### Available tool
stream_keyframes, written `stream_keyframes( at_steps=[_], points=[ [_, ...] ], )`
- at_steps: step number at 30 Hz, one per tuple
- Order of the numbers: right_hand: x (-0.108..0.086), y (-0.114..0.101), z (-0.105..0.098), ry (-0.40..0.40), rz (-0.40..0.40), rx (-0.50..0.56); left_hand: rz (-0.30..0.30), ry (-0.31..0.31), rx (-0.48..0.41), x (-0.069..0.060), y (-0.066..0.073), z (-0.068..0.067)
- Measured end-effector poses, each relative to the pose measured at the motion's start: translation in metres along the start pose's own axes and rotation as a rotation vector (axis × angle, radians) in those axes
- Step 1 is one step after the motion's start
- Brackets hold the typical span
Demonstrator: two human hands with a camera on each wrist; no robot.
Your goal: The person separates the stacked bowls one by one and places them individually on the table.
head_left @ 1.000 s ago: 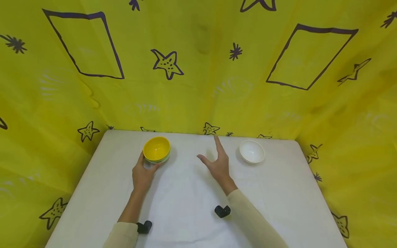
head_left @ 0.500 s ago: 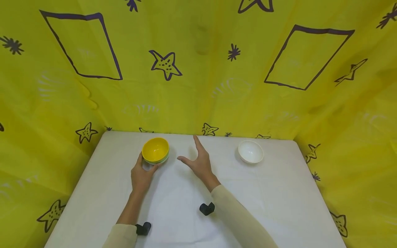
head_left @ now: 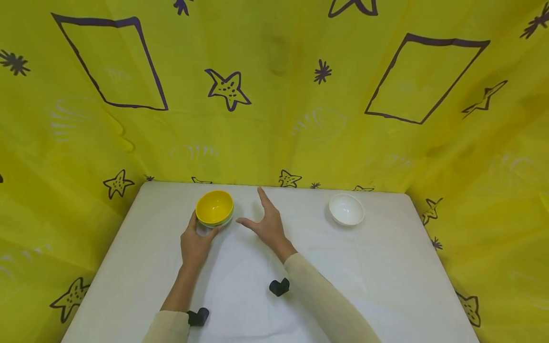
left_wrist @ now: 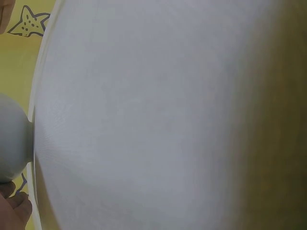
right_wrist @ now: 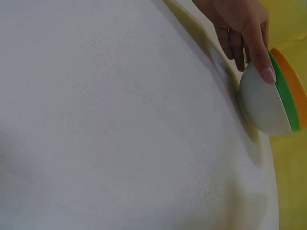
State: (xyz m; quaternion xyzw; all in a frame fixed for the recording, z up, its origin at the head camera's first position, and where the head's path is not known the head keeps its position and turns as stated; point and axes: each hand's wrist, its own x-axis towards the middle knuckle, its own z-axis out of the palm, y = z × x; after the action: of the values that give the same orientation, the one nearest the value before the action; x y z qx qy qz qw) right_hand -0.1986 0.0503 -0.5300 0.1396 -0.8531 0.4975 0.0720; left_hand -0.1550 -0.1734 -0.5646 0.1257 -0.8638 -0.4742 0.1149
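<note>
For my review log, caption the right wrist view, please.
Left hand gripping a stack of bowls, white lowest, then green, orange-yellow on top.

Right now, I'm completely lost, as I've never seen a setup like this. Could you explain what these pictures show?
Gladly. There is no machine arm here, just a person's two bare hands. The large picture comes from a camera on the person's head, looking forward and down. The other two come from cameras on the left and right wrists.

The left hand grips a stack of bowls: a yellow bowl on top, a green bowl beneath, and a pale bowl lowest, as the right wrist view shows. The right hand is beside the stack, thumb and forefinger spread, holding nothing. A separate white bowl sits on the white table, toward the right. Behind it hangs a yellow backdrop with drawn stars.
</note>
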Motion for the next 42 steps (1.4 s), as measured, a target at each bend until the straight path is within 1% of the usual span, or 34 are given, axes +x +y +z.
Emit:
stream_keyframes(
  at_steps=[6,10,20,29,38,42],
  points=[
    [0.006,-0.003,0.006,-0.018,-0.035,0.0,0.008,-0.007,-0.013,0.0,0.001,0.001],
    [0.011,-0.005,0.008,-0.03,-0.049,-0.003,0.02,0.0,-0.025,0.001,0.002,0.001],
    [0.017,-0.015,0.02,-0.093,-0.083,-0.016,0.039,0.012,-0.019,0.002,0.002,0.001],
    [0.018,-0.024,0.031,-0.136,-0.092,-0.023,0.029,0.023,0.001,0.0,0.0,0.0],
    [0.021,-0.028,0.037,-0.193,-0.081,-0.097,0.012,-0.002,0.017,0.001,-0.002,0.0],
    [0.023,-0.029,0.04,-0.211,-0.064,-0.118,0.027,-0.009,0.016,0.001,-0.002,-0.001]
  ],
)
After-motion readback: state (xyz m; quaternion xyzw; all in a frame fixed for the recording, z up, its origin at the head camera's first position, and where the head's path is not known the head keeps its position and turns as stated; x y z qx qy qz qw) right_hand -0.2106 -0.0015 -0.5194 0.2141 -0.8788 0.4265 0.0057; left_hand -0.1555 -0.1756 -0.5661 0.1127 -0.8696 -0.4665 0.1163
